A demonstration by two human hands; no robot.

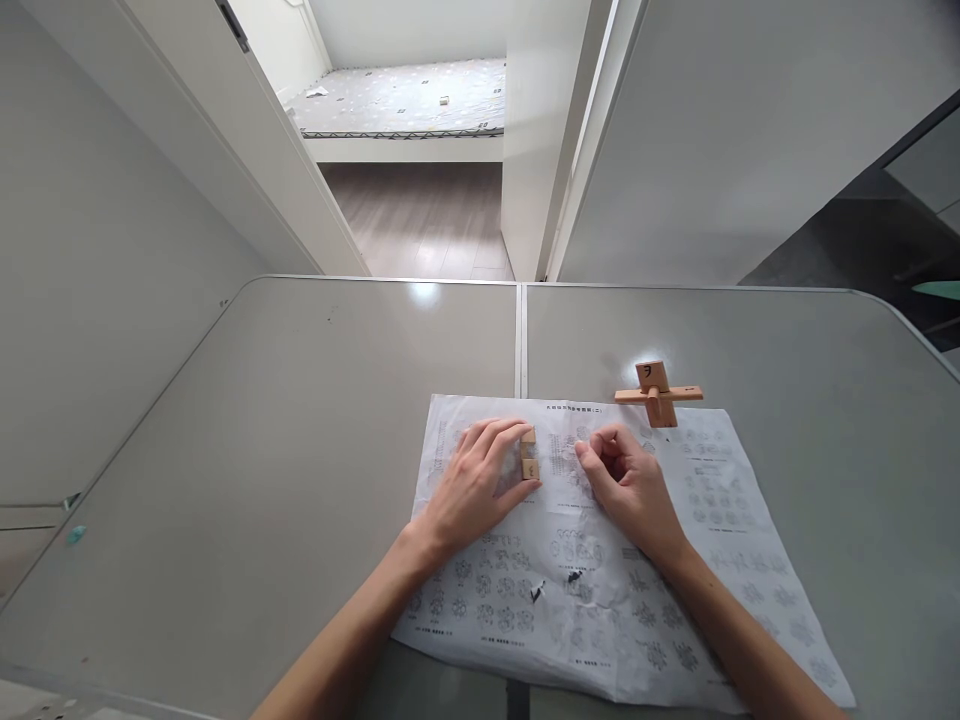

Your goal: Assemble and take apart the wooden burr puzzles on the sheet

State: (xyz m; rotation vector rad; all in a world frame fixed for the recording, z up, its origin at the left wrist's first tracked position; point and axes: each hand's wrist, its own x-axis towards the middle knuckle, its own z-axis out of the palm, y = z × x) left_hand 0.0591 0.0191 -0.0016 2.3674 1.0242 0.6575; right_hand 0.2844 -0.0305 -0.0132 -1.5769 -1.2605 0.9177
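Observation:
My left hand rests on a printed paper sheet with its fingers curled round a small wooden puzzle piece, which shows at the fingertips. My right hand lies on the same sheet a little to the right, fingers curled in loosely, with nothing visible in them. Beyond the right hand, at the sheet's far edge, stands a partly joined wooden cross-shaped puzzle, untouched by either hand.
The sheet lies on two grey tables pushed together, with a seam running away from me. White walls flank a doorway onto a wooden floor beyond. The right table's far corner rounds off.

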